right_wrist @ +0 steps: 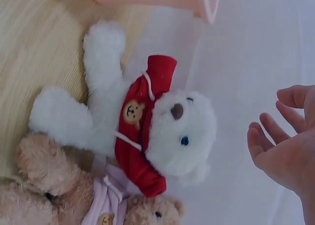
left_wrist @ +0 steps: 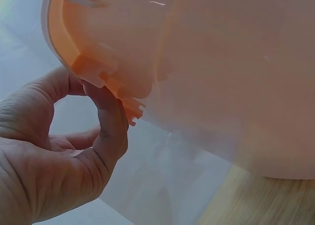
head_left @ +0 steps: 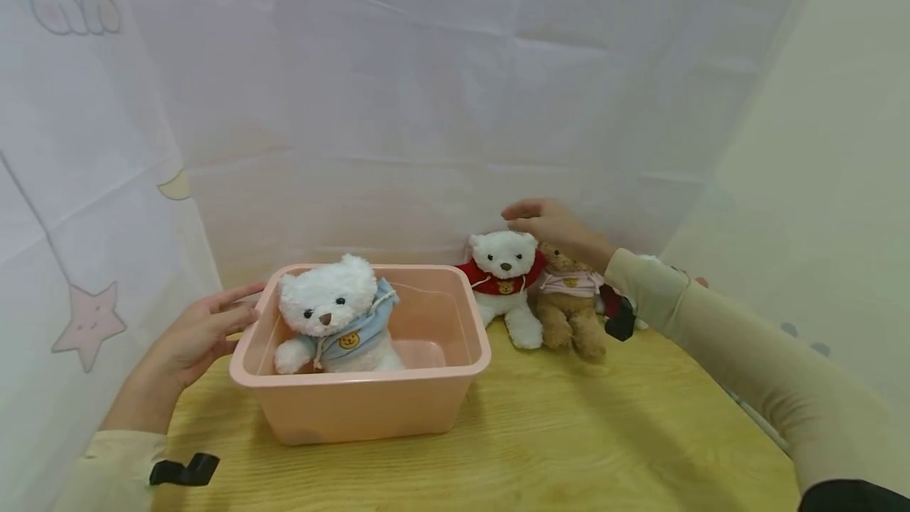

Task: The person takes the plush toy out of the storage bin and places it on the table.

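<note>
Soft plush, the red-hooded bear point(head_left: 503, 279) should squash easily; take its body. Your right hand point(head_left: 550, 226) hovers released above it, left hand point(head_left: 192, 338) relaxed touching the tub point(head_left: 426, 385).

Wooden table point(head_left: 569, 433) bears pink bin point(head_left: 370, 405), two bears point(head_left: 505, 283).
</note>
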